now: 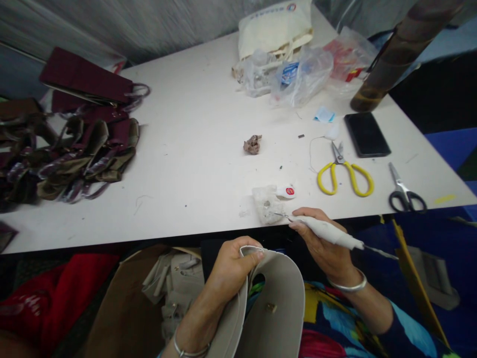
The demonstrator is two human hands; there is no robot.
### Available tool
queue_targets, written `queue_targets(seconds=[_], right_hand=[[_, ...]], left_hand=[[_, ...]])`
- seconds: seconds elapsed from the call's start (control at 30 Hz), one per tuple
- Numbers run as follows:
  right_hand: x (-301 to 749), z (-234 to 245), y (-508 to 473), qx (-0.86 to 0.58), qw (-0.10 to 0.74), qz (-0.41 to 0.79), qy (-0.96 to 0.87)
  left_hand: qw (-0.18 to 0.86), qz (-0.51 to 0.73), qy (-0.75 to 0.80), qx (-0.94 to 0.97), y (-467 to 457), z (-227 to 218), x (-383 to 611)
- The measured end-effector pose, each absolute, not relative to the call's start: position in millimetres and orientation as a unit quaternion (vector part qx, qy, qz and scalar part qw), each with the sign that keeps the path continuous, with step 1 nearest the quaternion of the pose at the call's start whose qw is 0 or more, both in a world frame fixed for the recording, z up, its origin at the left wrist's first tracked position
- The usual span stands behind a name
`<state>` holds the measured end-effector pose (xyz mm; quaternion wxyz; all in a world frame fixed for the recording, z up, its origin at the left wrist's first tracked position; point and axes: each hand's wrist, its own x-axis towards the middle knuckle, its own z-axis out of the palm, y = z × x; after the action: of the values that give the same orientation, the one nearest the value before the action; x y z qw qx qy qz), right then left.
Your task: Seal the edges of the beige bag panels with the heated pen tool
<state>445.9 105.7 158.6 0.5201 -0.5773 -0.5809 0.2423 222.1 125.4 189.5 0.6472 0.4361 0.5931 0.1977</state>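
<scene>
My left hand (pixel 231 271) pinches the top edge of a beige bag panel (pixel 278 303), which curves open below the table edge. An oval hole and a small gold-coloured metal fitting show on its inner face. In my right hand (pixel 328 248) is a white-wrapped tool (pixel 328 231), held like a pen, with a thin metal tip and a thin strand or rod at its back end. Its tip points left over a whitish pad (pixel 266 204) near the table's front edge; whether it touches the pad I cannot tell. A white piece with a red mark (pixel 286 192) lies beside the pad.
Yellow-handled scissors (pixel 345 171), black-handled scissors (pixel 406 193) and a phone (pixel 367 134) lie at right, near a bottle (pixel 395 59). Maroon bags (pixel 89 109) pile up at left. Plastic bags (pixel 301 74) lie at back. A carton (pixel 126 303) holds beige pieces below.
</scene>
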Motion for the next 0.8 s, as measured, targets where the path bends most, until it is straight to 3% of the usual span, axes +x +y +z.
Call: queue_targets(seconds=[0.7,0.8], right_hand=[[444.1,152.1,109.7,-0.554,0.551,0.275,-0.560],[443.4,155.6,103.3,-0.540,0.555,0.347,-0.529]], left_hand=[[0.638,0.170,0.597,0.455,128.6,195.2,224.9],[0.640,0.160,0.593,0.461,127.6,196.1,224.8]])
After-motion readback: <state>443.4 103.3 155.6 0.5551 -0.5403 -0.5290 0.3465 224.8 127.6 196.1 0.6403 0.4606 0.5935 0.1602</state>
